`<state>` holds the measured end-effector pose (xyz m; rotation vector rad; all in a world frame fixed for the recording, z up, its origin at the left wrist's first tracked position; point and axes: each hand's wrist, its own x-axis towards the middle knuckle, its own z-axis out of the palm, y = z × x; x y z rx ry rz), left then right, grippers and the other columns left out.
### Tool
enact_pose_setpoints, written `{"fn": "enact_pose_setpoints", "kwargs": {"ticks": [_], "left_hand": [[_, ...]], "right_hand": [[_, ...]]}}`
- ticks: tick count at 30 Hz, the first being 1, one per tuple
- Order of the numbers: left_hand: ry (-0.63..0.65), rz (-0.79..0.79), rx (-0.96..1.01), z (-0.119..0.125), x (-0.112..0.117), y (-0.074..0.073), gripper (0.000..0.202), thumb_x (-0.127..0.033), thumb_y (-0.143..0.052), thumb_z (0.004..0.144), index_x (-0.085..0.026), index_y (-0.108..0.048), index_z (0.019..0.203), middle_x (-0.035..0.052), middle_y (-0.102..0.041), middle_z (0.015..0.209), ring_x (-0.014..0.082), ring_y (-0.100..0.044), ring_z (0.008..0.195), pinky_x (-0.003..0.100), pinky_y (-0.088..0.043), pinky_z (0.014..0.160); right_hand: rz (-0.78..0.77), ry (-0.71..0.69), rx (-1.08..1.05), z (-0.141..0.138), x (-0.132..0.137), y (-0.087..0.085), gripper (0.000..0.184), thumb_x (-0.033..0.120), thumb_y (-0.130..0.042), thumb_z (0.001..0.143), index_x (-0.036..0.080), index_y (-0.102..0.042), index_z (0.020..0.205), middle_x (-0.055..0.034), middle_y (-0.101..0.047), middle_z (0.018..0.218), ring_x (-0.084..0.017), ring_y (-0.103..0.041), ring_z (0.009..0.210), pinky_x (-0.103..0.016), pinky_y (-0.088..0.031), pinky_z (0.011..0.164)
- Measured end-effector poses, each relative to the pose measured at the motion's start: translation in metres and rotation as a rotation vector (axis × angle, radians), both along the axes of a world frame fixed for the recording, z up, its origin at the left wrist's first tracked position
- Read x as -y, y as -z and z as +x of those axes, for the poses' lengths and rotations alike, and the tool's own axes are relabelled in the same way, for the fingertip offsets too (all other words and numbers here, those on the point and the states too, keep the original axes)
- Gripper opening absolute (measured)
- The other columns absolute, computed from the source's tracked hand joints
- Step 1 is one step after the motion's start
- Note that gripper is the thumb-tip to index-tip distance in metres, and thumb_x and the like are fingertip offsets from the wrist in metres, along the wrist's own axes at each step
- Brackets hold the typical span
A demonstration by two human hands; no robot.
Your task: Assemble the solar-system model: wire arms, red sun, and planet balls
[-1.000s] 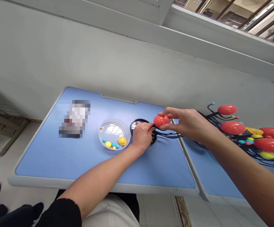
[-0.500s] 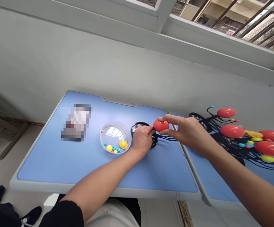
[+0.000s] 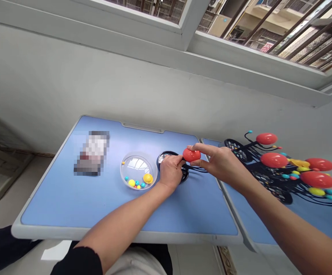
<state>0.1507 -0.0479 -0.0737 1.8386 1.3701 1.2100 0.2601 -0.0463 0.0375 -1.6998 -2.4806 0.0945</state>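
Your right hand pinches a red ball between thumb and fingertips, just beside a round black base on the blue table. Your left hand covers most of that base, so you can't tell whether it grips it. To the left sits a clear round dish holding small coloured beads; farther left, a pixelated object can't be made out.
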Motion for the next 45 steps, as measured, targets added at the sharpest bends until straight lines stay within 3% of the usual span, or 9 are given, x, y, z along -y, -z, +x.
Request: {"fn": "enact_pose_setpoints", "kwargs": {"ticks": [4,9,13,17,21,25,37,41,45], "left_hand": [[0.015,-0.005,-0.015,0.0,0.0,0.001,0.019,-0.018,-0.046,0.086,-0.021,-0.064,0.08,0.0006,-0.066,0.074,0.0145,-0.054,0.072,0.025,-0.039,0.069],[0.016,-0.002,-0.063,0.002,0.001,0.002,0.018,-0.019,-0.047,0.085,-0.021,-0.064,0.081,0.0014,-0.066,0.075,0.0154,-0.054,0.072,0.025,-0.039,0.067],[0.014,-0.018,-0.068,0.003,0.0,0.004,0.018,-0.021,-0.047,0.085,-0.022,-0.065,0.082,0.0006,-0.065,0.072,0.0159,-0.054,0.071,0.025,-0.038,0.064],[0.025,-0.013,-0.061,0.003,-0.001,0.005,0.018,-0.02,-0.047,0.085,-0.021,-0.064,0.083,0.0017,-0.066,0.075,0.0169,-0.055,0.075,0.026,-0.04,0.067],[0.028,0.001,-0.093,0.003,-0.001,0.005,0.017,-0.019,-0.048,0.085,-0.02,-0.065,0.084,0.0026,-0.066,0.077,0.0171,-0.056,0.076,0.026,-0.04,0.068],[0.018,0.01,-0.112,0.002,-0.002,0.004,0.017,-0.019,-0.047,0.085,-0.02,-0.065,0.084,0.0025,-0.066,0.075,0.0171,-0.056,0.075,0.026,-0.04,0.068],[0.002,0.038,-0.105,0.002,0.0,0.001,0.023,-0.024,-0.045,0.087,-0.018,-0.064,0.076,0.0024,-0.065,0.07,0.0157,-0.054,0.07,0.024,-0.037,0.064],[-0.012,0.021,-0.073,0.001,0.002,0.0,0.025,-0.025,-0.045,0.088,-0.018,-0.064,0.073,0.0022,-0.064,0.068,0.0147,-0.054,0.067,0.024,-0.035,0.064],[-0.047,0.007,-0.073,-0.001,0.005,-0.002,0.025,-0.026,-0.045,0.087,-0.018,-0.065,0.074,0.002,-0.064,0.067,0.0143,-0.054,0.065,0.024,-0.035,0.062]], "right_hand": [[-0.032,-0.035,0.088,0.002,-0.004,-0.004,0.013,0.035,-0.056,0.069,0.03,-0.054,0.081,0.0028,-0.061,0.063,-0.015,-0.05,0.047,-0.026,-0.033,0.049],[-0.123,-0.086,0.099,0.0,-0.012,-0.013,0.02,0.042,-0.055,0.067,0.028,-0.052,0.081,0.0022,-0.061,0.066,-0.014,-0.044,0.046,-0.026,-0.036,0.05],[-0.136,-0.026,0.041,-0.013,-0.019,-0.011,0.025,0.047,-0.043,0.074,0.025,-0.044,0.062,0.0008,-0.061,0.064,-0.016,-0.048,0.053,-0.027,-0.037,0.052],[-0.078,-0.014,-0.011,-0.026,-0.029,0.004,0.025,0.038,-0.041,0.077,0.024,-0.037,0.057,0.0007,-0.061,0.061,-0.016,-0.054,0.058,-0.026,-0.038,0.054],[-0.222,-0.019,-0.181,-0.026,-0.037,0.015,0.007,0.021,-0.037,0.076,0.024,-0.042,0.072,-0.0023,-0.068,0.086,-0.018,-0.062,0.08,-0.028,-0.044,0.065],[-0.29,-0.032,-0.247,-0.022,-0.04,0.019,0.017,0.014,-0.033,0.071,0.024,-0.045,0.078,-0.0027,-0.068,0.092,-0.017,-0.062,0.091,-0.03,-0.045,0.076],[-0.176,0.023,-0.258,-0.02,-0.032,0.031,0.025,0.017,-0.03,0.076,0.024,-0.047,0.094,-0.0064,-0.069,0.095,-0.018,-0.063,0.091,-0.032,-0.046,0.077],[-0.105,0.01,-0.186,-0.023,-0.031,0.026,0.023,0.031,-0.031,0.083,0.024,-0.05,0.094,-0.0043,-0.07,0.091,-0.02,-0.065,0.081,-0.033,-0.047,0.071],[0.093,0.001,-0.237,-0.026,-0.023,0.01,0.03,0.04,-0.032,0.085,0.023,-0.053,0.098,-0.007,-0.069,0.092,-0.022,-0.064,0.082,-0.033,-0.046,0.069]]}}
